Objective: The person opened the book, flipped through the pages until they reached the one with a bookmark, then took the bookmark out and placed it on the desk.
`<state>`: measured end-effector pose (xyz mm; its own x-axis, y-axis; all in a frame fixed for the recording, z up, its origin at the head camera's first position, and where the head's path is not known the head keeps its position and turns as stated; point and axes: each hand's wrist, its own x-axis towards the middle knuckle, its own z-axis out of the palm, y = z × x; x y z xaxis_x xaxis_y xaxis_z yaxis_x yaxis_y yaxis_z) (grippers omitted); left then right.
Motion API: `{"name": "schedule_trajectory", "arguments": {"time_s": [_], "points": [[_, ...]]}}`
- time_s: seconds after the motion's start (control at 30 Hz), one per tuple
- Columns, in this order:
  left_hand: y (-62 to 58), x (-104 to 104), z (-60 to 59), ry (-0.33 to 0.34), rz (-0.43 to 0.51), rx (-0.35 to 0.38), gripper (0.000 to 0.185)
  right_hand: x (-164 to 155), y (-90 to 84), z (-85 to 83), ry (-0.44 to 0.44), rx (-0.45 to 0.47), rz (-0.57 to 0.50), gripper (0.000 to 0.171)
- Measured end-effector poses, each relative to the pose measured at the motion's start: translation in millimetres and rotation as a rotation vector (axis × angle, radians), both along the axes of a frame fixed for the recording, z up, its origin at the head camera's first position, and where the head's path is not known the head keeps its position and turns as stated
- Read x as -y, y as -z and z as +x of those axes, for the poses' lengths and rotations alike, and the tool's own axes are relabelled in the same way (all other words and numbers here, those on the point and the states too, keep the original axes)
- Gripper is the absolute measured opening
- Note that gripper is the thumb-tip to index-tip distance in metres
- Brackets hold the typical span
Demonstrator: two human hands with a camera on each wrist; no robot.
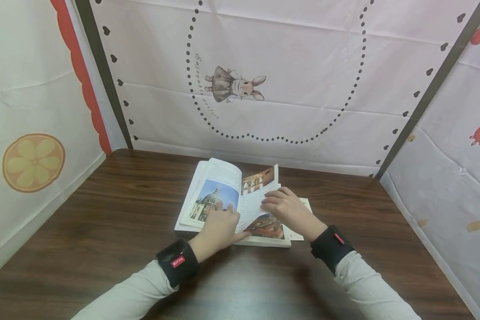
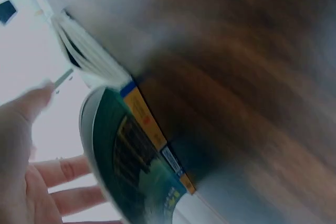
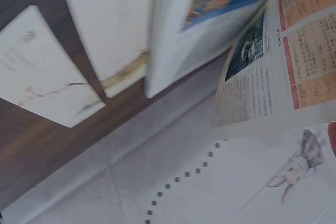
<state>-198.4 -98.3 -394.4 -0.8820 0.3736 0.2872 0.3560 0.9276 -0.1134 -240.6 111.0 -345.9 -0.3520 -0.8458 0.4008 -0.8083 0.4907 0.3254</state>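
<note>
An open book with colour photos lies on the dark wooden table. My left hand rests flat on its left page, fingers straight, over a picture of a dome. My right hand holds a lifted, bent page at its edge, fingers curled on it. In the left wrist view the book's green cover curves up beside my left hand's fingers. The raised page of text fills the upper right of the right wrist view; the hand itself is out of sight there.
A thin white booklet pokes out from under the book on the right, and the right wrist view shows white sheets on the table. Fabric walls with a rabbit print close in the back and both sides.
</note>
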Motion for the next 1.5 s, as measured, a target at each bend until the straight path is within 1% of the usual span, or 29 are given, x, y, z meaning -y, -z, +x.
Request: {"name": "schedule_trajectory", "arguments": {"time_s": [0.1,0.17,0.23,0.3,0.37,0.4,0.47,0.5,0.57,0.63,0.73,0.83,0.9,0.97,1.0,1.03,1.1,1.13,1.2,1.23,1.27,1.33,1.37,1.43,1.5], "points": [[0.9,-3.7,0.4,-0.004,0.033,-0.049,0.043,2.9,-4.5,1.4,-0.038,-0.055,-0.056,0.037],[-0.1,-3.9,-0.3,-0.009,0.084,-0.052,0.032,3.2,-5.6,0.7,-0.059,-0.077,-0.140,0.036],[-1.8,-1.4,-2.0,-0.018,0.183,-0.043,0.031,2.3,-5.0,-1.2,-0.067,-0.079,-0.244,0.032],[-5.2,3.9,-4.2,-0.043,0.333,-0.007,0.039,-0.1,-3.2,-2.9,-0.046,-0.043,-0.316,0.029],[-8.7,10.8,-7.3,-0.080,0.492,0.012,0.045,-3.0,-0.4,-4.1,0.008,0.036,-0.332,0.029],[-10.5,14.7,-8.9,-0.093,0.564,0.017,0.043,-4.6,1.4,-4.3,0.045,0.085,-0.314,0.030],[-14.1,22.1,-11.3,-0.119,0.682,0.004,0.039,-7.6,5.4,-3.9,0.127,0.202,-0.236,0.031],[-15.6,25.6,-12.1,-0.125,0.716,-0.016,0.035,-9.0,7.9,-3.7,0.165,0.263,-0.184,0.032],[-17.6,32.9,-13.3,-0.121,0.744,-0.053,0.029,-10.7,13.7,-3.5,0.223,0.386,-0.083,0.034],[-17.9,39.7,-12.8,-0.114,0.735,-0.084,0.037,-12.4,20.5,-3.9,0.244,0.481,-0.003,0.035],[-16.8,47.9,-9.7,-0.086,0.647,-0.137,0.047,-13.8,29.8,-4.6,0.241,0.585,0.056,0.037],[-14.9,53.7,-5.8,-0.070,0.506,-0.196,0.052,-14.5,37.0,-5.0,0.240,0.629,0.083,0.042],[-13.7,56.1,-4.3,-0.077,0.414,-0.208,0.051,-14.8,39.9,-4.5,0.261,0.645,0.099,0.046],[-10.9,57.8,-4.7,-0.083,0.340,-0.197,0.049,-14.7,41.8,-4.2,0.270,0.651,0.100,0.047],[-9.3,58.2,-5.3,-0.077,0.307,-0.182,0.049,-14.5,42.3,-4.0,0.268,0.651,0.096,0.047],[-7.3,58.0,-6.2,-0.053,0.274,-0.166,0.049,-14.8,42.7,-3.6,0.269,0.649,0.092,0.046],[-3.1,56.9,-8.2,0.039,0.195,-0.120,0.051,-14.5,43.0,-3.1,0.261,0.649,0.079,0.045],[-1.3,56.0,-9.1,0.103,0.167,-0.087,0.052,-14.3,43.1,-3.0,0.259,0.646,0.074,0.045],[1.4,53.7,-10.0,0.209,0.105,0.000,0.055,-12.7,43.8,-3.6,0.259,0.642,0.056,0.045],[2.5,52.4,-10.2,0.249,0.091,0.046,0.055,-11.2,44.5,-4.5,0.256,0.643,0.041,0.046],[3.2,51.2,-10.4,0.268,0.086,0.090,0.054,-9.2,45.2,-5.3,0.255,0.668,0.019,0.046],[4.0,49.0,-10.3,0.255,0.111,0.166,0.047,-2.9,47.1,-7.8,0.260,0.742,-0.042,0.047],[4.0,47.9,-10.4,0.233,0.115,0.192,0.046,0.9,48.2,-9.6,0.268,0.788,-0.085,0.048],[3.4,46.6,-10.2,0.200,0.140,0.226,0.043,11.2,49.1,-12.7,0.320,0.942,-0.198,0.048],[2.2,46.3,-9.0,0.175,0.149,0.250,0.041,23.0,49.0,-16.0,0.397,1.108,-0.332,0.043]]}}
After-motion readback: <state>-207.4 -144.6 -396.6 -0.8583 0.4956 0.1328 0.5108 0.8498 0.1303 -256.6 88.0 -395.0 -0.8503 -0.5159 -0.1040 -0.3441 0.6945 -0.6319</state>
